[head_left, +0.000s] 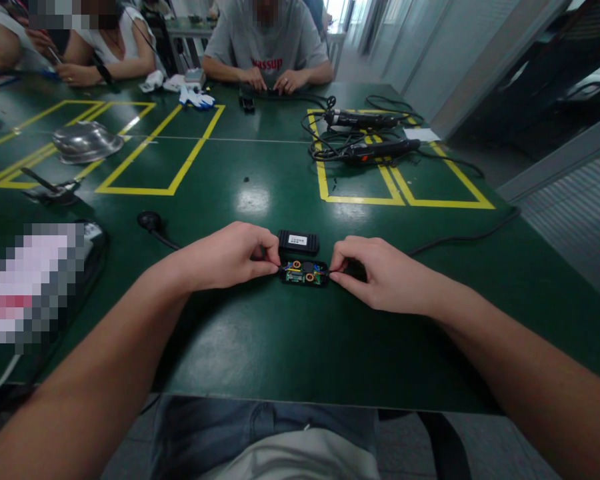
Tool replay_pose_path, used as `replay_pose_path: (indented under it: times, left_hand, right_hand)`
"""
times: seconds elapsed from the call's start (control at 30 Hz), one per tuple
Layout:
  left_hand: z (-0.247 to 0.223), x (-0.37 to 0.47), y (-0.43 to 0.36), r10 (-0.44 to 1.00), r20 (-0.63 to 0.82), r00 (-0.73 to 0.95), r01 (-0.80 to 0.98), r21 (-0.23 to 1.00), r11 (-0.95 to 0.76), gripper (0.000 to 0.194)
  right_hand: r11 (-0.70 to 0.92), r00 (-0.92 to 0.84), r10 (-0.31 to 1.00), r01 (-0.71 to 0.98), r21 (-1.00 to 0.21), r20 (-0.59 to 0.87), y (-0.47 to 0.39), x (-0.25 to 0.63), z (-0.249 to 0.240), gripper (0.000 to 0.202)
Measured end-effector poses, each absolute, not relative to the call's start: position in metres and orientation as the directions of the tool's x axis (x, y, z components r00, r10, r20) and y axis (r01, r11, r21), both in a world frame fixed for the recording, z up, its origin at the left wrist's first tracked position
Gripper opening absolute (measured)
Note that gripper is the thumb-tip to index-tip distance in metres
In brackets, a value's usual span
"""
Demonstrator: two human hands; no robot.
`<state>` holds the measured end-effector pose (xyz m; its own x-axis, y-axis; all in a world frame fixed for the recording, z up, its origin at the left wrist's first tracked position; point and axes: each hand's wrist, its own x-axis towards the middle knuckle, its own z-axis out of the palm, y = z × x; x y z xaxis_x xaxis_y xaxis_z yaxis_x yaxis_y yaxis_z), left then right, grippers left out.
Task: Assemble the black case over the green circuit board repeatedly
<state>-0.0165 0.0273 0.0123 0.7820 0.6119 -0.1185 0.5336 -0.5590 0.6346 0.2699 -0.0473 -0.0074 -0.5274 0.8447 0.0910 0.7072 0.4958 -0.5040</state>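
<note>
Head cam: left hand (230,257) & right hand (380,273) each pinch one end of the open adapter base (304,273), circuit board exposed, flat on the green counter (260,347). Its black lid (298,242) lies just behind, touching. Best keep both grips level w/ fingertips on the casing edges, off the coils, I'd say.

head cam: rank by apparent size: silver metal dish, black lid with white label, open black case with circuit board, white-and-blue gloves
1. Silver metal dish, clearly largest.
2. Black lid with white label and open black case with circuit board: alike, fingers hide the case's ends.
3. White-and-blue gloves, look smallest but lie far back, so unsure.
</note>
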Motion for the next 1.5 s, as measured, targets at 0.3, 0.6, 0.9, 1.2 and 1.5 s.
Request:
replay_pose_path:
  times: [0.3, 0.6, 0.9, 1.2, 1.5]
  left_hand:
    - [0.015, -0.015, 0.029, 0.632, -0.201, 0.748, 0.585, 0.649, -0.486, 0.009]
    - [0.013, -0.016, 0.029, 0.613, -0.114, 0.782, 0.541, 0.613, -0.576, 0.007]
    - [0.013, -0.009, 0.024, 0.589, -0.023, 0.808, 0.526, 0.478, -0.703, 0.010]
    - [0.013, -0.004, 0.020, 0.593, -0.020, 0.805, 0.515, 0.520, -0.681, 0.014]
    - [0.009, -0.005, 0.020, 0.580, 0.012, 0.815, 0.500, 0.491, -0.713, 0.013]
  right_hand:
    - [0.473, -0.503, 0.860, 0.721, -0.506, 0.087, -0.047, 0.269, -0.010, 0.009]
    - [0.545, -0.540, 0.825, 0.680, -0.491, 0.167, -0.046, 0.266, -0.015, 0.009]
    - [0.533, -0.515, 0.829, 0.604, -0.593, 0.220, -0.044, 0.270, -0.021, 0.008]
    - [0.426, -0.458, 0.876, 0.590, -0.686, 0.151, -0.044, 0.268, -0.017, 0.011]
    - [0.407, -0.453, 0.883, 0.606, -0.683, 0.123, -0.044, 0.267, -0.014, 0.012]
